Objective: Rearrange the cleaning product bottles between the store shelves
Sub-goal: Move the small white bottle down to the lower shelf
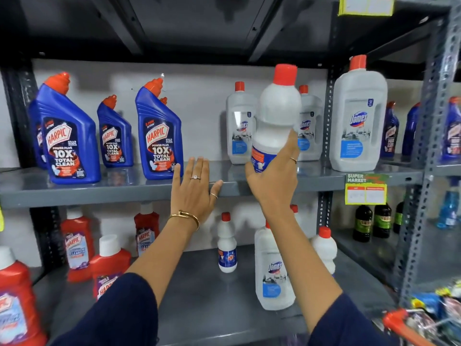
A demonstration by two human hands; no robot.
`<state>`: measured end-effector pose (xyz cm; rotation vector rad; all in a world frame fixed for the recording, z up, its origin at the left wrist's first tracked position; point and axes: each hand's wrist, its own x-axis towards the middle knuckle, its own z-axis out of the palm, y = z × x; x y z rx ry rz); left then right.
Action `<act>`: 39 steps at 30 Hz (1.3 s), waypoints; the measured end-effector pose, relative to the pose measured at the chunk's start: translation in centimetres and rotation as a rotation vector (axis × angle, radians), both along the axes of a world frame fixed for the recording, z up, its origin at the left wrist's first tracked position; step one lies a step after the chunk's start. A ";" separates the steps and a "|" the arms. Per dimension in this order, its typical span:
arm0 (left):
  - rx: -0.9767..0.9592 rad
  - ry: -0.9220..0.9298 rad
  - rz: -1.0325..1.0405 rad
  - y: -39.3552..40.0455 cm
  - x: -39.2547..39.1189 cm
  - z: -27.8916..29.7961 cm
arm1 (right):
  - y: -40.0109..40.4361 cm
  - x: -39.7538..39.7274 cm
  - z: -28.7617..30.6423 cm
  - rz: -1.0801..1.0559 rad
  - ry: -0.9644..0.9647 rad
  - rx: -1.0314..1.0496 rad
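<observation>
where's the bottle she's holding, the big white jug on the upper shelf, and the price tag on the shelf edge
held bottle (278, 113): head view, on its white body
big white jug (358, 121): head view, on its front label
price tag (366, 189): head view, on the tag's middle

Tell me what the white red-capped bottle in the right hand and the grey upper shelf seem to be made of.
White red-capped bottle: looks like opaque matte plastic, with a moulded waist and smooth screw cap. Grey upper shelf: probably painted sheet metal, with a faint sheen and a folded front lip.
</observation>
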<state>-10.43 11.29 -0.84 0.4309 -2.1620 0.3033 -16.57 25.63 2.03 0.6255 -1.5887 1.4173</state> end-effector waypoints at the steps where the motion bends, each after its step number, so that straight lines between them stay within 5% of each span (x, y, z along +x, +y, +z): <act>1: 0.001 0.004 -0.007 0.0 0.0 -0.1 | 0.2 0.4 -0.9 0.012 0.016 -0.049; 8: -0.001 -0.011 -0.007 -0.2 0.0 -0.1 | -1.5 1.0 -10.4 0.231 -0.169 -0.158; 21: -0.044 0.050 -0.010 -0.5 -0.5 -0.5 | -5.0 -1.8 -30.1 0.274 -0.656 0.223; 39: -0.073 0.080 0.033 -0.5 -0.8 -0.7 | -6.7 -2.8 -32.9 0.314 -0.692 0.257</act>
